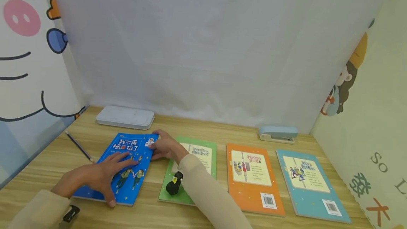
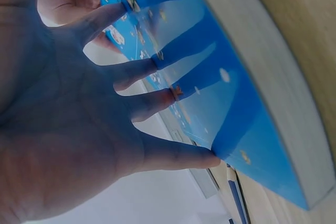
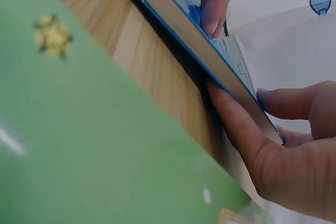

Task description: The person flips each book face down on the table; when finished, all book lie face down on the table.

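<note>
A blue book (image 1: 133,158) with white lettering lies on the table at the left. My left hand (image 1: 98,174) rests on its cover, fingers spread and fairly straight; in the left wrist view the fingertips (image 2: 167,97) touch the glossy cover. At the book's upper right corner, my right hand (image 1: 165,146) pinches it. The right wrist view shows one digit (image 3: 236,121) under the page edge and a finger (image 3: 286,103) at the top side. Just right of the blue book is a green book (image 1: 198,172), partly covered by my right forearm.
An orange book (image 1: 251,179) and a teal book (image 1: 313,186) lie further right. Behind stand a white pencil case (image 1: 125,117) and a light blue stapler (image 1: 278,134). A pencil (image 1: 78,146) lies left of the blue book. Walls close the table's back and sides.
</note>
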